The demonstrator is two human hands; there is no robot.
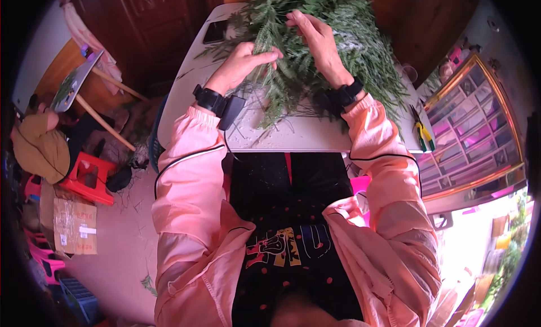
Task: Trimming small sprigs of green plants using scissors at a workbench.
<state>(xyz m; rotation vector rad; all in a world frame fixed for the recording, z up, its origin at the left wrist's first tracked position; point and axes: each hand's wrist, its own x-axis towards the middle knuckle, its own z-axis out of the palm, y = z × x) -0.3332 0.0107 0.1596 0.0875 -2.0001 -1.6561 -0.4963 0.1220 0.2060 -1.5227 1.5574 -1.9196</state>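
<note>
Far left: a red plastic stool (87,177) stands on the floor beside a flattened brown cardboard box (75,225), both well apart from the work.
Table: a white rectangular tabletop (298,136) sits straight ahead of the person, with a dark flat phone (214,31) lying near its far left corner.
Left hand: the left hand (243,62) is curled nearly shut, fingers pinched around a sprig at the left part of the greenery; a black wrist strap sits below it.
Greenery: a heap of green artificial pine branches with needle-like leaves (315,51) covers the far half of the tabletop, between and under both hands, and spills toward its right edge.
Look: dense feathery green needles on thin stems, with pale frosted patches toward the right; loose thin stems trail toward the near edge.
Handling: it looks light and springy, the needles soft and the stems probably wiry; likely best gripped low on a stem rather than on the needles, which may bend or shed.
Right hand: the right hand (315,36) is part-closed, fingertips pressed together on a sprig at the top of the heap.
Right side: yellow-and-green-handled pliers (421,132) lie at the table's right edge, next to a gold-framed compartmented case (470,127).
</note>
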